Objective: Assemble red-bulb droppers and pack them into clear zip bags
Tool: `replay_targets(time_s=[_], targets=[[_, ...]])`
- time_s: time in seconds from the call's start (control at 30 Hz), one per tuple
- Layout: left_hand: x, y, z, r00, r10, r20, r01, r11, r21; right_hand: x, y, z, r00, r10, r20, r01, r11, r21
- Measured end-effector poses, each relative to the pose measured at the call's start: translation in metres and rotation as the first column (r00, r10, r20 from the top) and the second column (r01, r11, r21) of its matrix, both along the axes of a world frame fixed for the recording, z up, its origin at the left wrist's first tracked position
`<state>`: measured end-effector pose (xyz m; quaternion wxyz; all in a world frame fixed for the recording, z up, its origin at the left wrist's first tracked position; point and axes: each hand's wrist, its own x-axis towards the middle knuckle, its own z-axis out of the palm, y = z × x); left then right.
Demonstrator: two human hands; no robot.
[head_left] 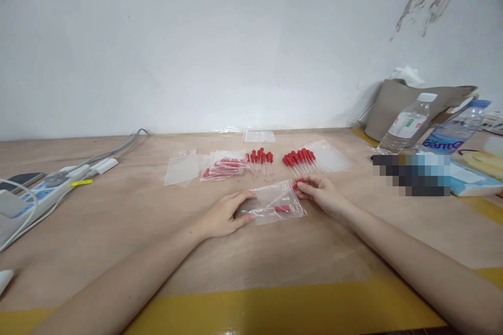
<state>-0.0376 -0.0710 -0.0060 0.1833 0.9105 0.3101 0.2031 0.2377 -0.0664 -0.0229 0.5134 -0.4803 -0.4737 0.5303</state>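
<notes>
A clear zip-lock bag (pixel 267 200) lies in front of me, its red-lined mouth facing right. Inside it is one glass dropper with a red rubber bulb (pixel 282 209). The closed left end of the bag is between the thumb and fingers of my left hand (pixel 230 214). At the mouth, my right hand (pixel 316 192) pinches the red bulb of a second dropper (pixel 297 183), whose thin tube runs into the bag. Behind my hands lie two groups of loose droppers, one in the middle (pixel 260 157) and one to the right (pixel 301 159).
Bags with droppers inside (pixel 226 165) are piled left of the loose ones. Flat bags lie at the left (pixel 181 167), back (pixel 259 136) and right (pixel 328 156). A power strip (pixel 47 191) with cables is far left. Bottles (pixel 406 123) and a grey bin (pixel 387 107) stand right.
</notes>
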Motion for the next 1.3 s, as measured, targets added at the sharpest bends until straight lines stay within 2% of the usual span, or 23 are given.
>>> replay_targets(time_s=[0.1, 0.23, 0.37, 0.5, 0.57, 0.63, 0.7, 0.77, 0.87, 1.1, 1.3], targets=[[0.000, 0.000, 0.000, 1.000, 0.007, -0.008, -0.007, 1.000, 0.000, 0.004, -0.002, 0.002, 0.978, 0.110, 0.176, -0.119, 0.992, 0.040], [0.000, 0.001, -0.001, 1.000, 0.010, -0.011, -0.010, 1.000, 0.004, 0.000, -0.004, 0.003, 0.915, 0.231, 0.330, -0.276, 0.956, 0.096], [0.000, 0.001, -0.001, 1.000, 0.019, -0.009, -0.019, 1.000, -0.009, -0.009, -0.006, 0.005, 0.895, 0.291, 0.337, -0.344, 0.932, 0.111], [0.001, -0.001, 0.002, 1.000, 0.017, 0.005, -0.017, 0.999, -0.041, -0.003, -0.004, 0.013, 0.850, 0.394, 0.351, -0.418, 0.908, -0.005], [0.002, -0.001, 0.003, 1.000, -0.004, 0.024, 0.005, 0.999, -0.043, 0.004, 0.002, 0.019, 0.852, 0.367, 0.375, -0.378, 0.925, -0.046], [0.002, -0.001, 0.004, 0.999, -0.019, 0.036, 0.021, 0.999, -0.044, 0.010, 0.011, 0.025, 0.878, 0.234, 0.418, -0.257, 0.966, -0.001], [0.002, -0.001, 0.004, 0.999, -0.016, 0.037, 0.018, 0.998, -0.054, 0.010, 0.023, 0.031, 0.868, 0.086, 0.489, -0.136, 0.988, 0.067], [0.002, -0.001, 0.004, 0.999, -0.007, 0.033, 0.009, 0.998, -0.068, 0.004, 0.038, 0.034, 0.793, -0.016, 0.609, -0.063, 0.992, 0.109], [0.002, -0.001, 0.006, 1.000, -0.016, 0.021, 0.017, 0.997, -0.073, -0.016, 0.065, 0.033, 0.601, -0.149, 0.786, 0.033, 0.986, 0.162], [0.001, -0.002, 0.006, 0.998, -0.034, -0.045, 0.034, 0.999, 0.001, -0.061, 0.118, 0.019, 0.536, -0.246, 0.807, 0.186, 0.967, 0.172], [0.000, 0.000, 0.001, 0.997, -0.035, -0.074, 0.036, 0.999, 0.016, -0.069, 0.131, 0.021, 0.558, -0.221, 0.800, 0.192, 0.972, 0.134]])
